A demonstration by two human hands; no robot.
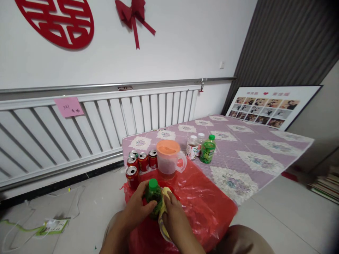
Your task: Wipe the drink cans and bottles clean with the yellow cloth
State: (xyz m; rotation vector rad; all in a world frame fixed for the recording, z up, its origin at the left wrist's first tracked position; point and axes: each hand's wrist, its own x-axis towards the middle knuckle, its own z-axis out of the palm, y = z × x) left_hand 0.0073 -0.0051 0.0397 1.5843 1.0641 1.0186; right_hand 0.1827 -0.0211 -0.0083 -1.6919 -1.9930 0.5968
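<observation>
Left hand (137,206): closed around the green bottle (153,197), fingers wrapped on its left side, holding it upright just above the red plastic sheet (201,201).
Right hand (173,217): closed on a yellow cloth (164,208), pressing it against the right side of the same bottle.
Green bottle: green cap on, low at the near corner of the desk (238,155), between the two hands; whether its base rests on the sheet is hidden by the fingers.
Red plastic sheet: crinkled and glossy, draped over the desk's near corner and hanging past the edge.
Risk, bottle: a judgement only, but the slick sheet and the nearby edge mean a loosened grip could let the bottle slide off to the floor.
Red cans (139,164): five, clustered just beyond the left hand; the nearest (132,176) stands close to the knuckles, so a wide elbow or wrist swing could topple it.
Orange-lidded jug (168,158): clear plastic, behind the bottle, near the cans.
Second green bottle (208,149): farther right, beside two small clear bottles (195,145).
Radiator (92,123): white, along the wall, with a pink note (69,107).
Photo board (267,107): leaning at the far end.
</observation>
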